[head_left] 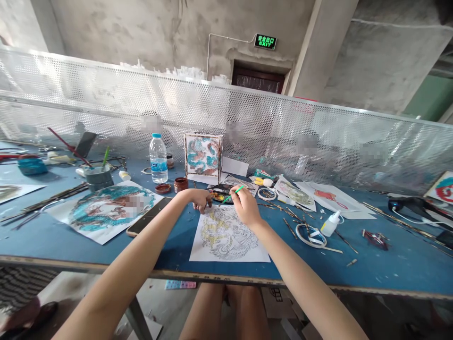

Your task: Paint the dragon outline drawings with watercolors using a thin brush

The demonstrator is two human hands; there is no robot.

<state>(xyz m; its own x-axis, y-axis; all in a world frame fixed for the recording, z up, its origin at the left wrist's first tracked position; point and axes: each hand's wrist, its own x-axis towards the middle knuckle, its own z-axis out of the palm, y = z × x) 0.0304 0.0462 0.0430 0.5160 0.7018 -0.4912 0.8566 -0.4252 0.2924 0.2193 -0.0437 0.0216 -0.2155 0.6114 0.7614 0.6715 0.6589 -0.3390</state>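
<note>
A white sheet with a dragon drawing (pixel 226 236), partly filled in yellow, lies on the blue table (pixel 389 264) in front of me. My right hand (pixel 246 205) pinches a thin green tool (pixel 233 193) whose tip points toward a dark paint palette (pixel 219 192) just beyond the sheet. My left hand (pixel 201 198) is curled closed at the sheet's top edge beside the palette; what its fingers hold is hidden.
A finished dragon picture (pixel 203 157) stands upright behind the palette. A water bottle (pixel 158 158), small brown pots (pixel 180 184), a phone (pixel 148 216), a glue bottle (pixel 331 224), wire rings (pixel 310 235), a brush cup (pixel 99 175) and other drawings lie around. A perforated metal screen (pixel 283 127) backs the table.
</note>
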